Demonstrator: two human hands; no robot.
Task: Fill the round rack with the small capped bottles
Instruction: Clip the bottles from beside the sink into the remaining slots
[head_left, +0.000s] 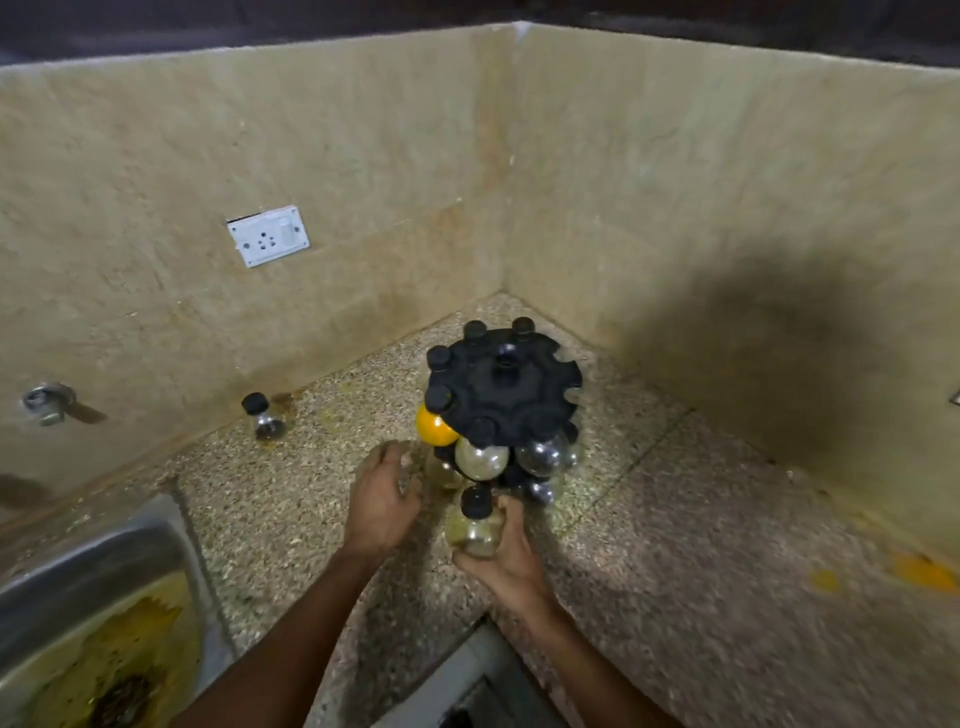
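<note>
Rack: round black rack (503, 387) stands in the bench (649, 519) corner, close to both walls; notches on its rim at 2 to 4 o'clock are vacant, capped bottles fill the rest of the top tier.
Racked bottles: an orange-filled bottle (435, 427) hangs at 8 o'clock, a pale one (480, 460) at 6 o'clock, more below.
Open room: bare speckled bench spreads to the rack's 3 to 5 o'clock; the sink (93, 582) bounds the bench at 8 o'clock.
Loose bottle: a stray bottle (264, 422) stands by the left wall at the rack's 9 o'clock, well apart.
Right hand: right hand (501, 556) at 6 o'clock of the rack, fingers curled round a held bottle (477, 525), black cap up.
Left hand: left hand (382, 496) at 7 o'clock, fingers spread and loose, holding nothing, tips near the lower bottles; contact unclear.
Wall: a white socket (268, 236) on the left wall.
</note>
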